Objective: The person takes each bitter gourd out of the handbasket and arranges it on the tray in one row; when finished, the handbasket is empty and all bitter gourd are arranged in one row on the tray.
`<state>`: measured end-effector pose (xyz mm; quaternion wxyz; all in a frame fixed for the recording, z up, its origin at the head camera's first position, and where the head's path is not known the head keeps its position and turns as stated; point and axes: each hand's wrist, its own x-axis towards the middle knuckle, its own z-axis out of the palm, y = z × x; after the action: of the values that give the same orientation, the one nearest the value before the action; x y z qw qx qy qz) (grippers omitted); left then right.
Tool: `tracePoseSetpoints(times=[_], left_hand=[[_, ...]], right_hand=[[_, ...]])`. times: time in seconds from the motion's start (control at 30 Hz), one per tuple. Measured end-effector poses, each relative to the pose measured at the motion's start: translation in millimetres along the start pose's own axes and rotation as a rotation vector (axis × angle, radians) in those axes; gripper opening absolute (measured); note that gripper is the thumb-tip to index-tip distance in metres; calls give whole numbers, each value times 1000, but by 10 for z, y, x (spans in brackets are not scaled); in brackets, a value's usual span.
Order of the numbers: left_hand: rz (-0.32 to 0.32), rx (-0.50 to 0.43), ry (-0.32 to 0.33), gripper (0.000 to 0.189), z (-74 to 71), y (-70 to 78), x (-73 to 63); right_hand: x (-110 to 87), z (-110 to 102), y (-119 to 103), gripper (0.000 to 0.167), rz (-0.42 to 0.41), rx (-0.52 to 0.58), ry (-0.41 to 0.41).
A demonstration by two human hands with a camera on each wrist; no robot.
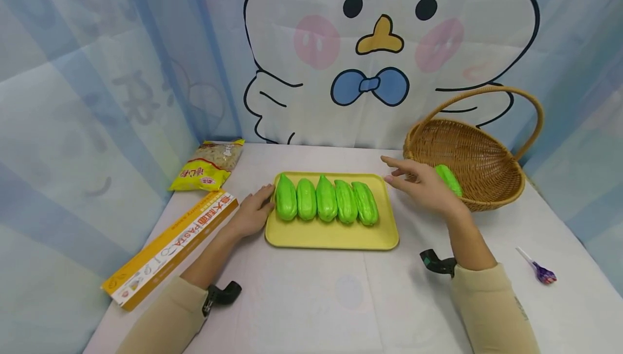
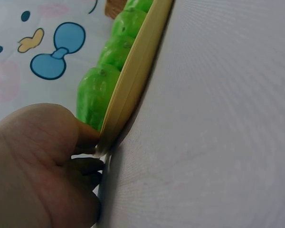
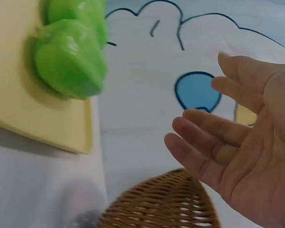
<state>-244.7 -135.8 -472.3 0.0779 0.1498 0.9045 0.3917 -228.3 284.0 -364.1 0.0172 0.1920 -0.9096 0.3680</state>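
My left hand (image 1: 251,214) rests at the left edge of a yellow tray (image 1: 331,239), its fingers touching the rim. Several bright green, ribbed toy vegetables (image 1: 326,200), shaped like cucumbers or bitter gourds, lie side by side on the tray. In the left wrist view, the thumb side of the hand (image 2: 38,156) meets the tray rim (image 2: 128,90). My right hand (image 1: 428,185) hovers between the tray and a wicker basket (image 1: 479,162), holding nothing, its fingers extended in the right wrist view. One more green vegetable (image 1: 449,180) shows inside the basket, partly hidden by that hand.
A long pasta box (image 1: 170,248) lies slantwise left of my left arm. Behind it sits a yellow-and-clear food packet (image 1: 208,166). On the right side of the table lies a wrapped lollipop (image 1: 542,273). A printed cartoon curtain (image 1: 311,105) hangs behind the table.
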Motion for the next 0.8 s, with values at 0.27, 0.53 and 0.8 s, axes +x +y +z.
tracePoseSetpoints(times=[0.27,0.53,0.8], left_hand=[[0,-3,-2,56,5,8,3],[-3,1,-3,57,3,12,0],[-1,5,0,56,3,11,-3]], right_hand=[[-147,-390,-67,50,71,-37,106],[-229,-673,3,60,138,-114,59],[-182,-840,209,66,223,-136,16]])
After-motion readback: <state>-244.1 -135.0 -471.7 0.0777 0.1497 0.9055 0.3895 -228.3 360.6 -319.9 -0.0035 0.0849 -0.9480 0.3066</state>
